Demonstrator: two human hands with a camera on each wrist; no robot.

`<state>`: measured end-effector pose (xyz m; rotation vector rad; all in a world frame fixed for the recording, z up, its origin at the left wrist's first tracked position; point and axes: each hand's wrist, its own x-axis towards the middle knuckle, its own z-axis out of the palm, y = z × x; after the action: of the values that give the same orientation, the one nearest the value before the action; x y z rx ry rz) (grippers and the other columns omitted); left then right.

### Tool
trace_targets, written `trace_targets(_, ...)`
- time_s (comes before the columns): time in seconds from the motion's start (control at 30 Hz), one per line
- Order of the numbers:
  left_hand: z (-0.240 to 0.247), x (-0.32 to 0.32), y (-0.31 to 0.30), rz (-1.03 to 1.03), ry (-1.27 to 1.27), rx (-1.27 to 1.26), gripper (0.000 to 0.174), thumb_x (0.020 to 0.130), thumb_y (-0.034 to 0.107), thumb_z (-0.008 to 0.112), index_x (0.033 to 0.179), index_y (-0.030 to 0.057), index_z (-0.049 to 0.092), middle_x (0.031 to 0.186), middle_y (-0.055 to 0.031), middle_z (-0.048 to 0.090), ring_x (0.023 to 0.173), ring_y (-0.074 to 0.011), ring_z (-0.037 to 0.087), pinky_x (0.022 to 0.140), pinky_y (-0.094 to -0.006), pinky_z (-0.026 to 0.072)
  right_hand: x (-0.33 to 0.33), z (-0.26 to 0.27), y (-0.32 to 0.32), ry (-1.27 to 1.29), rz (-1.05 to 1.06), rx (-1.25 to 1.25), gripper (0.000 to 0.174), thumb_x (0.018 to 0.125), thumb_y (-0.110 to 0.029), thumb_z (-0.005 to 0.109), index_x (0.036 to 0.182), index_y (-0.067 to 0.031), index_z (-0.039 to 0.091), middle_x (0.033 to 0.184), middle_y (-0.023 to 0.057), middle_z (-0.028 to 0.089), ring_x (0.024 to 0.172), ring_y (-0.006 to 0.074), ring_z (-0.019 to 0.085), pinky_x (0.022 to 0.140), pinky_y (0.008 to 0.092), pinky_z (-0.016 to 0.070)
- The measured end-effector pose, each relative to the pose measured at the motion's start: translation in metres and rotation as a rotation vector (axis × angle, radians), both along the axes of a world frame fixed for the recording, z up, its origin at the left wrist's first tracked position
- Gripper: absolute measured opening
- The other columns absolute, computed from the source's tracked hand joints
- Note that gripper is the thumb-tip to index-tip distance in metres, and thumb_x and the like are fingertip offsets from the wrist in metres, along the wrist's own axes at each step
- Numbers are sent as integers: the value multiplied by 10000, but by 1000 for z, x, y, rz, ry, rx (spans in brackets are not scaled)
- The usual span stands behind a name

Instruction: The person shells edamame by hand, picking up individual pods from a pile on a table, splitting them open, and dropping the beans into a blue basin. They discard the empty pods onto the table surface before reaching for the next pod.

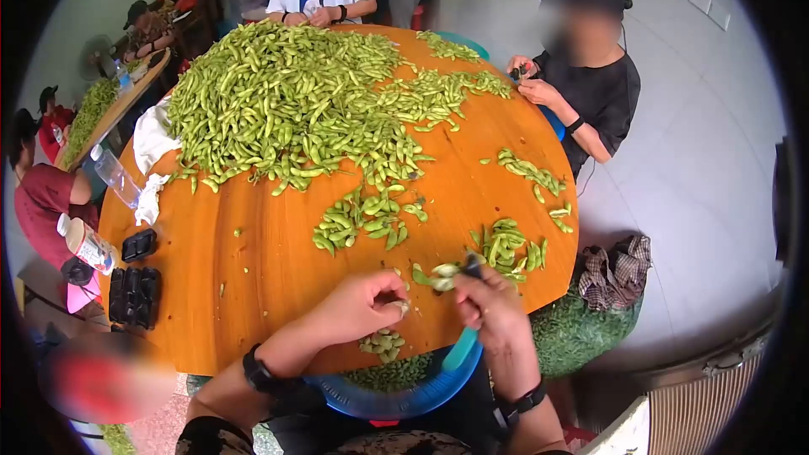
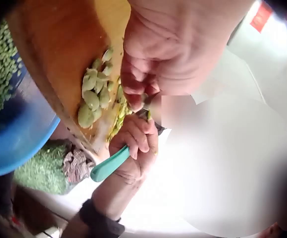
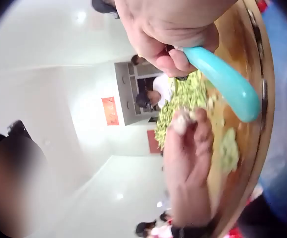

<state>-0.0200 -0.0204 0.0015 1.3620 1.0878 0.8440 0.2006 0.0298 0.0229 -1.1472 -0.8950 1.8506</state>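
In the head view my left hand [image 1: 358, 310] hovers at the table's near edge, finger and thumb pinching a small pale bean [image 1: 404, 307]. My right hand [image 1: 499, 313] grips a tool by its teal handle [image 1: 459, 350]; the dark working end [image 1: 473, 266] points away from me, and its exact kind is blurred. Right by that end is a green-and-white pod [image 1: 442, 278]. In the left wrist view the fingers of both hands come close together around the tool's dark end. Below my left hand lies a little heap of pale shelled beans [image 1: 383, 344].
A large mound of green soybean pods [image 1: 286, 101] covers the far table [image 1: 278, 286], with smaller piles [image 1: 506, 246] nearer. Below the near edge sits a blue basin [image 1: 371, 404] holding green beans. Bottles [image 1: 88, 244] and black trays [image 1: 135, 297] stand left. People sit around.
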Motion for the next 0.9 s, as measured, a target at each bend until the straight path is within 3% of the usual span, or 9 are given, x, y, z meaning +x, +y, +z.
trace_targets(0.03, -1, -1, -2, 82, 278, 209, 104, 896, 80, 567, 985, 27, 577, 809, -52, 626, 651, -130, 600, 561, -270, 477, 9, -1, 7, -155, -71, 141, 61, 875, -59, 604, 821, -45, 581, 641, 0, 537, 461, 51, 421, 402, 223, 294)
trace_targets(0.07, 4, -3, -3, 84, 283, 210, 104, 896, 80, 567, 985, 27, 577, 809, -52, 626, 651, -130, 600, 561, -270, 477, 19, -4, 15, -238, -104, 267, 36, 877, -51, 600, 852, -28, 591, 659, -7, 542, 508, 43, 448, 435, 211, 332)
trace_targets(0.13, 16, -7, -6, 322, 833, 495, 128, 855, 96, 602, 964, 29, 596, 869, -123, 617, 694, -294, 636, 641, -394, 519, 29, -2, 22, -317, -133, 390, 33, 879, -43, 597, 882, -11, 601, 678, -14, 547, 556, 35, 475, 467, 200, 369)
trace_targets(0.27, 13, -14, 16, 538, 1044, 497, 137, 845, 119, 613, 898, -4, 587, 912, -180, 583, 721, -389, 621, 654, -457, 531, 30, -7, 16, -434, -90, 451, 137, 880, -42, 597, 998, 25, 615, 712, -30, 562, 652, 41, 516, 548, 208, 426)
trace_targets(0.5, 4, -18, 22, 538, 1022, 534, 87, 833, 107, 621, 883, 37, 605, 891, -162, 587, 715, -379, 620, 655, -456, 523, 27, -15, 9, -494, 23, 499, 190, 878, -70, 609, 1049, 13, 618, 718, 30, 592, 612, 76, 519, 560, 253, 435)
trace_targets(0.57, 13, -10, 12, 471, 854, 384, 93, 817, 78, 625, 906, 50, 620, 932, -146, 593, 808, -368, 620, 722, -440, 519, 29, -15, 11, -712, 62, 767, 157, 841, -79, 640, 966, 11, 613, 753, 108, 623, 614, 199, 591, 569, 317, 464)
trace_targets(0.6, 11, -8, 10, 474, 854, 383, 93, 817, 78, 625, 906, 50, 620, 932, -146, 593, 808, -368, 620, 722, -440, 519, 27, -10, 12, -712, 65, 768, 157, 841, -79, 640, 966, 11, 613, 753, 108, 623, 614, 199, 591, 569, 317, 464)
trace_targets(0.67, 4, -7, 5, 424, 783, 599, 165, 801, 35, 636, 965, 27, 647, 984, -146, 610, 873, -351, 613, 765, -391, 513, 17, 2, 9, -927, 164, 1056, 166, 799, -108, 666, 899, -5, 583, 801, 158, 622, 689, 336, 619, 608, 386, 497)
trace_targets(0.9, -2, 9, 16, 299, 687, 744, 270, 788, 9, 630, 1054, 47, 642, 1072, -136, 600, 961, -329, 589, 839, -380, 494, -14, -11, 6, -1182, 327, 1288, 129, 788, -107, 619, 874, -35, 555, 770, 163, 607, 672, 352, 631, 579, 433, 516)
